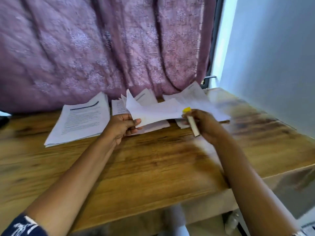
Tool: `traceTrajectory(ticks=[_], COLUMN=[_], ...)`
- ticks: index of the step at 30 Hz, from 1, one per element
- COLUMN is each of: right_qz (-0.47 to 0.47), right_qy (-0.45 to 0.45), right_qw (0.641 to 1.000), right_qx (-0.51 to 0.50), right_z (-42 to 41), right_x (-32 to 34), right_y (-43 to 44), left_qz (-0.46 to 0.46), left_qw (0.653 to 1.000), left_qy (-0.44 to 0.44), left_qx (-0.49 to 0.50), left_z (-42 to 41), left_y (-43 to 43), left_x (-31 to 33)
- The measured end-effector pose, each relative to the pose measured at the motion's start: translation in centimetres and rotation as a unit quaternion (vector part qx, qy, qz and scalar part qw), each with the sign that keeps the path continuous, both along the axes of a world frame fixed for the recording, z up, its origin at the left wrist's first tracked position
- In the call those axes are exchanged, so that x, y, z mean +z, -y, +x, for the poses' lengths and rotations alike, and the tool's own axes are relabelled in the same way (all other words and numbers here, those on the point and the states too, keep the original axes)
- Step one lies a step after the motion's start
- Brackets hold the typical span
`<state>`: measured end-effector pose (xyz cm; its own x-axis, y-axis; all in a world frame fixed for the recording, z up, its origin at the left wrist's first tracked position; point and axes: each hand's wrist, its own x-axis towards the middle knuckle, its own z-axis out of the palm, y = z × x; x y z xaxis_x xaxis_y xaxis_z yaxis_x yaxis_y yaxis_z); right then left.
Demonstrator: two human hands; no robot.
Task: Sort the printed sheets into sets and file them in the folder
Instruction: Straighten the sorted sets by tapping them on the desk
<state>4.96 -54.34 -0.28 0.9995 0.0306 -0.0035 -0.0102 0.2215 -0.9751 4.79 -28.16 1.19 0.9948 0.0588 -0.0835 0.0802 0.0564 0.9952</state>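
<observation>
My left hand [123,126] grips the near left corner of a loose bunch of white printed sheets [153,111], lifted slightly above the wooden table [153,160]. My right hand [204,125] holds a white marker with a yellow cap [191,122], its capped end touching the right edge of those sheets. A neat stack of printed pages [81,120] lies flat to the left. More sheets [196,96] are spread at the back right, partly under the held bunch. No folder is visible.
A purple patterned curtain [110,48] hangs right behind the papers. A grey wall [272,57] stands at the right. The table's right edge [289,169] and front edge drop off close to my right forearm. A dark object [3,120] sits at the far left.
</observation>
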Motion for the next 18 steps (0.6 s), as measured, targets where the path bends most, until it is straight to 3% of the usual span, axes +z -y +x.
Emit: traceTrajectory(ticks=[3,6,18], right_qz=[-0.006,-0.050,0.051], right_qy=[-0.056,-0.090,-0.121], right_qw=[0.988,0.970,0.968], right_qx=[0.144,0.218,0.214], right_z=[-1.5,-2.5,-3.6], right_x=[-0.1,-0.6,-1.6], right_y=[-7.4,-13.2,-23.4], left_qz=[-0.005,-0.011,-0.034], left_qw=[1.000,0.999,0.995], left_qy=[0.015,0.014,-0.081], left_qx=[0.026,0.051,0.049], left_z=[-1.4,-2.6,-4.2], left_y=[-4.1,-7.6,-15.7], left_x=[0.5,0.5,-0.9])
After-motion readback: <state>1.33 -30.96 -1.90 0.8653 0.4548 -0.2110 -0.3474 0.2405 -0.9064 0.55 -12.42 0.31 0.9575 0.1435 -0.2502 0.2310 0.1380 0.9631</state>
